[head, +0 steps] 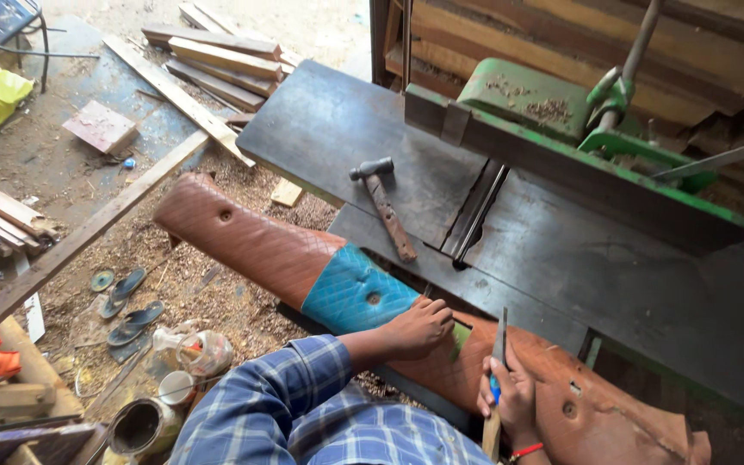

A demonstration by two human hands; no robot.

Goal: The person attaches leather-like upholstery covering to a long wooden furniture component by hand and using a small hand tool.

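Upholstered panel [286, 258] in brown and teal lying across dark machine table [561, 284], pressed flat under curled left hand [419, 327], right hand [510, 396] closed around chisel [497, 379]: better to steady firmly, blade angled low, away from fingers.

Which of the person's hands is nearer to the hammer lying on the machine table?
Left. The left hand rests on the padded panel just below the hammer; the right hand, gripping a chisel, sits lower and farther right.
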